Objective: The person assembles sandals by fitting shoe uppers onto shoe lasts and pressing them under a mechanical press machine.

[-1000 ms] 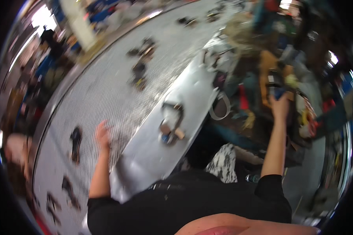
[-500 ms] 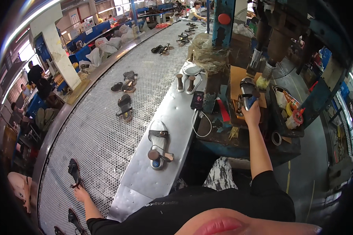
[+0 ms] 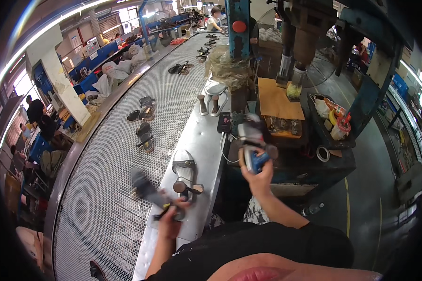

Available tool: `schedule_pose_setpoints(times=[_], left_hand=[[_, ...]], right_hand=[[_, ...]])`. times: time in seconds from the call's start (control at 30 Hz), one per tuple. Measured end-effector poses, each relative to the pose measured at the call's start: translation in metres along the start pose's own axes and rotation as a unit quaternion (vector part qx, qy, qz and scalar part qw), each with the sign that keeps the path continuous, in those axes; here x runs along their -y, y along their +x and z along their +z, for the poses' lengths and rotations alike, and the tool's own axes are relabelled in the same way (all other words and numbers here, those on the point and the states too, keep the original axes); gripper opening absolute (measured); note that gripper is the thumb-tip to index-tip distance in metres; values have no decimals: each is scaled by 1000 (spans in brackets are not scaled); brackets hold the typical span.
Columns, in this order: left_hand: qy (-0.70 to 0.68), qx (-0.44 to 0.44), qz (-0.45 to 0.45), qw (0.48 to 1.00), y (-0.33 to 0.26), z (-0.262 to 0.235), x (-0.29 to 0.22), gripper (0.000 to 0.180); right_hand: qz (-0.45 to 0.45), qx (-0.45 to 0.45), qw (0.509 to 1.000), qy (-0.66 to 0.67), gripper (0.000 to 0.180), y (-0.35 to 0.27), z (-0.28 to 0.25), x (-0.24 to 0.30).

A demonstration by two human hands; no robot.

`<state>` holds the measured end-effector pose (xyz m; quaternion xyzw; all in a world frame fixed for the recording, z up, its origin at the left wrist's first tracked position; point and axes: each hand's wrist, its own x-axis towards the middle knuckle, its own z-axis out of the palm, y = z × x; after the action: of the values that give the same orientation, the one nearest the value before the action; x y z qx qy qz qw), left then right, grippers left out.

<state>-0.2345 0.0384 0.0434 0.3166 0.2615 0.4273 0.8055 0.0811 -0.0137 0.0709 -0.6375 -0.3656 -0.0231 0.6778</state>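
My left hand grips a dark sandal by its strap end, blurred by motion, above the edge between the conveyor and the metal ledge. In my right hand is a sandal on a blue-ended shoe last, also blurred, in front of the press. Between the two hands, another strapped sandal on a pale last lies on the ledge; a brown round knob shows by its heel end. A brown cardboard sheet covers part of the press bed.
On the perforated conveyor lie several dark sandals. A phone with a white cable rests beside the press post. To the right are a tray with a banana and cup, and a tape roll. A bottle lies on the floor.
My left hand has lifted a sandal off the conveyor and brought it right, toward the ledge. My right hand has drawn its sandal on the last away from the press, left and toward me.
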Motion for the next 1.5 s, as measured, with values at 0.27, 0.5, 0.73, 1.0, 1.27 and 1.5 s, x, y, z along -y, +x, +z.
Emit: schedule_pose_setpoints(times=[0.27,0.5,0.73,1.0,1.27,1.5], left_hand=[[-170,-29,45,984,32,1,7,31],[160,34,199,966,35,36,-12,51],[297,225,96,923,28,111,81,59],[396,352,-48,847,71,109,95,62],[506,364,-69,779,103,74,142,54],[504,476,-17,721,98,56,154,49]], right_hand=[[-36,486,828,278,48,-49,-19,53],[-3,572,778,260,48,-41,-47,60],[-10,358,927,113,58,-60,-55,36],[-102,2,987,-126,48,63,-93,-12],[-15,39,921,-388,74,158,-88,-92],[-31,63,901,-428,84,192,-73,-95]])
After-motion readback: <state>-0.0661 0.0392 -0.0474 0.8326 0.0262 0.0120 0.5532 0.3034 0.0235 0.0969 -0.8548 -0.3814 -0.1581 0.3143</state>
